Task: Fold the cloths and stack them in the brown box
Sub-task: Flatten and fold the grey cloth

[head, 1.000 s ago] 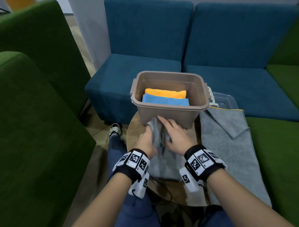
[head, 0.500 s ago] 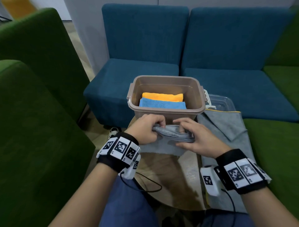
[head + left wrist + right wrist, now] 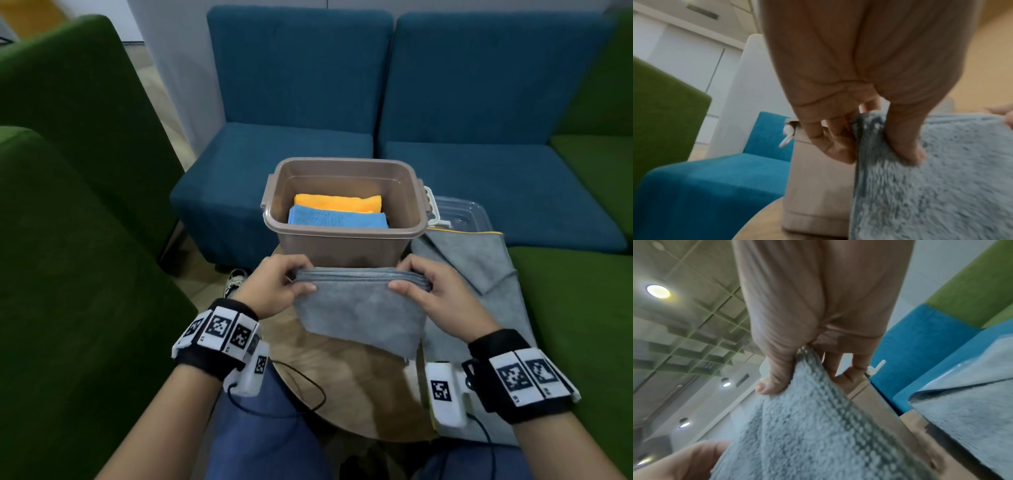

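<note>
The left hand (image 3: 274,287) pinched the left top corner of the grey cloth (image 3: 359,315), thumb in front, fingers behind. The folded cloth hung between both hands, its long edge running left to right. The right hand (image 3: 435,291) pinched the right corner. The box (image 3: 342,236) stood just beyond and above the knuckles, equally near both hands.
</note>
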A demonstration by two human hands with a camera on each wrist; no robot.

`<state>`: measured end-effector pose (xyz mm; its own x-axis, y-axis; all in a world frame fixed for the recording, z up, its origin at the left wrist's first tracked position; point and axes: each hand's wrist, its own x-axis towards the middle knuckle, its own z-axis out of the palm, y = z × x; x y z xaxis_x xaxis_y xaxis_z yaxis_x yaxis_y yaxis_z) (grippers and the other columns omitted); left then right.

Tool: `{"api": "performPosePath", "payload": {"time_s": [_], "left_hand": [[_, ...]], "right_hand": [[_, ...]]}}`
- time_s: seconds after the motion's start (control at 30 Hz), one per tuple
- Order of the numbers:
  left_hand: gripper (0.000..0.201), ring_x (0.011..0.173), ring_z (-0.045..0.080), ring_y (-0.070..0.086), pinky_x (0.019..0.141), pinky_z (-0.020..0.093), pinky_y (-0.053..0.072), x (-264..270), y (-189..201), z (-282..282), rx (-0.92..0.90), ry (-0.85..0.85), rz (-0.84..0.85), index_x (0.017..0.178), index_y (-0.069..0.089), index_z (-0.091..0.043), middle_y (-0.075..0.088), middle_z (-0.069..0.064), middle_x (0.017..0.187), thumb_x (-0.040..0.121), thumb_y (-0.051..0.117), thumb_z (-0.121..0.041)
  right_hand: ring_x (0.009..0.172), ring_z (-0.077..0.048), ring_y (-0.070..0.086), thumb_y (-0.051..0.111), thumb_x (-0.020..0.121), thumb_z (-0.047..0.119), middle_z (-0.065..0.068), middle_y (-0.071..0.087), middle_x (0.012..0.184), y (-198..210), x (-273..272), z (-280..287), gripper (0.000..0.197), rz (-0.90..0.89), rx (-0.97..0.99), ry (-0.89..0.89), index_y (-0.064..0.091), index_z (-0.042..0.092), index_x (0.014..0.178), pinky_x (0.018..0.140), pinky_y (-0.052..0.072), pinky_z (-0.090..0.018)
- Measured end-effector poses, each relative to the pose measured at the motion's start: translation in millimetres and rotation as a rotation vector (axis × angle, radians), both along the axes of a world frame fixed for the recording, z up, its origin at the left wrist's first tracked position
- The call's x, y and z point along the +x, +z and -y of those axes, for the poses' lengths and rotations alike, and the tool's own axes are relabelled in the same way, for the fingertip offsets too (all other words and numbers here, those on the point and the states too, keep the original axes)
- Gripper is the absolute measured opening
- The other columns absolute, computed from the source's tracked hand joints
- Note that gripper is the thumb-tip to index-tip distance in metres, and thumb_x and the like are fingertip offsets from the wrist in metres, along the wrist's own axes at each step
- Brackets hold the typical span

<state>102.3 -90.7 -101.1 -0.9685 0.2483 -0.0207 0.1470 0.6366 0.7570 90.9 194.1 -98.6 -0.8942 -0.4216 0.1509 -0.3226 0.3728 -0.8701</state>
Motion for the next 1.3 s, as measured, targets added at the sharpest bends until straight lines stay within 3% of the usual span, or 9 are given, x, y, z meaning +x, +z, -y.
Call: {"api": "performPosePath", "payload": {"time_s": [0.17, 0.3, 0.4, 0.53, 0.73, 0.87, 0.97, 1.13, 1.3], "left_hand": [[0.006, 0.085, 0.019, 0.066, 0.079, 0.032, 0.052, 0, -5, 0, 0.149, 0.190, -0.080, 0.089, 0.071, -0.013, 0.071, 0.002, 0.085, 0.090, 0.065, -0.013], [0.013, 0.089, 0.010, 0.065, 0.079, 0.021, 0.051, 8, 0, -2, 0.325, 0.268, -0.186, 0.104, 0.069, -0.012, 0.071, -0.001, 0.094, 0.092, 0.062, -0.010], [0.022, 0.089, 0.009, 0.067, 0.081, 0.020, 0.052, 16, -6, -1, 0.365, 0.307, -0.119, 0.112, 0.065, -0.019, 0.071, 0.000, 0.093, 0.091, 0.065, -0.014], [0.013, 0.084, 0.008, 0.066, 0.080, 0.023, 0.051, 11, -12, 1, 0.328, 0.335, -0.132, 0.093, 0.067, -0.019, 0.070, -0.001, 0.088, 0.089, 0.065, -0.007], [0.017, 0.072, -0.004, 0.050, 0.066, 0.010, 0.039, 6, -5, 5, 0.222, 0.305, -0.170, 0.088, 0.049, -0.018, 0.054, -0.010, 0.080, 0.102, 0.042, -0.011], [0.017, 0.091, 0.026, 0.059, 0.086, 0.036, 0.047, 26, -57, 13, -0.028, 0.075, 0.184, 0.095, 0.048, -0.009, 0.061, 0.010, 0.094, 0.103, 0.039, -0.022], [0.023, 0.104, 0.029, 0.060, 0.093, 0.036, 0.045, 46, -90, 30, -0.141, 0.005, 0.366, 0.105, 0.053, -0.003, 0.064, 0.014, 0.107, 0.102, 0.042, -0.023], [0.009, 0.103, 0.016, 0.057, 0.090, 0.030, 0.043, 50, -87, 38, -0.025, 0.111, 0.373, 0.102, 0.053, -0.020, 0.061, 0.000, 0.106, 0.102, 0.044, -0.024], [0.028, 0.102, 0.027, 0.058, 0.089, 0.039, 0.044, 36, -93, 27, -0.112, 0.278, 0.336, 0.104, 0.051, -0.007, 0.062, 0.012, 0.107, 0.102, 0.041, -0.033]], "right_hand": [[0.084, -0.001, 0.058, 0.067, 0.090, 0.019, 0.015, 0.062, 0.089, -11, -1, 7, 0.011, -0.058, 0.039, -0.095, 0.059, 0.023, 0.096, 0.076, 0.042, -0.018], [0.091, -0.005, 0.059, 0.067, 0.090, 0.015, 0.018, 0.063, 0.099, -2, 5, 9, 0.026, -0.091, -0.002, -0.111, 0.063, 0.028, 0.112, 0.082, 0.043, -0.013], [0.094, -0.002, 0.063, 0.070, 0.088, 0.018, 0.019, 0.068, 0.099, -7, 9, 8, 0.020, -0.004, 0.029, -0.090, 0.068, 0.032, 0.104, 0.084, 0.046, -0.018], [0.093, -0.002, 0.065, 0.072, 0.085, 0.012, 0.017, 0.071, 0.095, -13, 0, 13, 0.025, -0.009, 0.095, -0.159, 0.068, 0.033, 0.098, 0.087, 0.051, -0.028], [0.085, 0.009, 0.059, 0.062, 0.086, -0.005, 0.017, 0.066, 0.092, 10, 6, 27, 0.026, -0.111, -0.009, -0.164, 0.067, 0.018, 0.096, 0.077, 0.042, -0.008], [0.085, 0.003, 0.062, 0.064, 0.088, 0.007, 0.009, 0.066, 0.088, -42, 30, 15, 0.024, 0.256, 0.297, 0.083, 0.061, 0.031, 0.086, 0.084, 0.048, -0.028], [0.089, -0.012, 0.062, 0.062, 0.088, 0.026, 0.008, 0.063, 0.089, -75, 49, 14, 0.012, 0.383, 0.506, 0.282, 0.056, 0.036, 0.085, 0.089, 0.050, -0.042], [0.081, -0.017, 0.062, 0.059, 0.093, 0.026, 0.001, 0.064, 0.085, -68, 48, 27, 0.009, 0.367, 0.304, 0.171, 0.055, 0.026, 0.085, 0.076, 0.050, -0.036], [0.082, -0.020, 0.066, 0.054, 0.097, 0.027, -0.005, 0.067, 0.088, -75, 46, 43, 0.011, 0.331, 0.081, -0.102, 0.054, 0.023, 0.087, 0.073, 0.052, -0.042]]}}
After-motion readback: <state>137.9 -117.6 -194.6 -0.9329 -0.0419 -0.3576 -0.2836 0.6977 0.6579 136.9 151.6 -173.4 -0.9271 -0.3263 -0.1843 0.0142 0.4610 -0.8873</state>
